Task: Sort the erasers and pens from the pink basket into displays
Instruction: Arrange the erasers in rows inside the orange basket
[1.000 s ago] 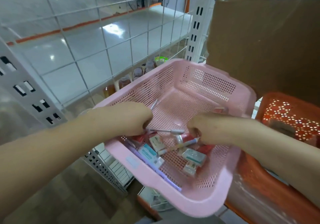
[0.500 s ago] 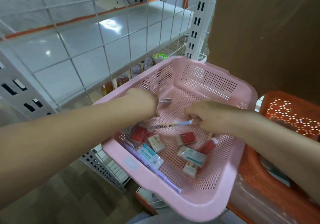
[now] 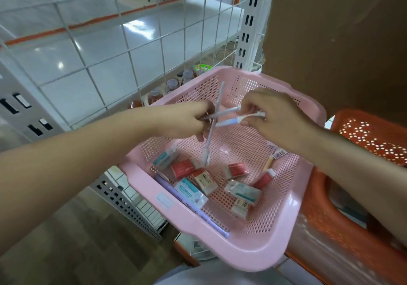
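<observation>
The pink basket (image 3: 253, 258) is sitting under both hands and holding most of its load, so the sorting is looking early; no display is showing in view, and nothing can be counted as placed.

The left hand (image 3: 189, 121) is curling its fingers round a long white pen (image 3: 208, 145), which is hanging steeply with its tip pointing down toward the basket floor. Just beside it, the right hand (image 3: 271, 119) is pinching pale pens (image 3: 229, 121) that are reaching across toward the left hand and crossing the white one. It may be two or three pens, as the blur is making the count unsure.

Below the hands, a purple pen (image 3: 214, 225) is lying along the near wall, a cream pen (image 3: 269, 161) is lying under the right wrist, and the erasers (image 3: 184, 169) are lying scattered, none picked.

Against half a second earlier, both hands are now sitting higher, clear of the basket floor. The right hand is holding more than the single pen it was pinching, and the erasers are lying much as they were.
</observation>
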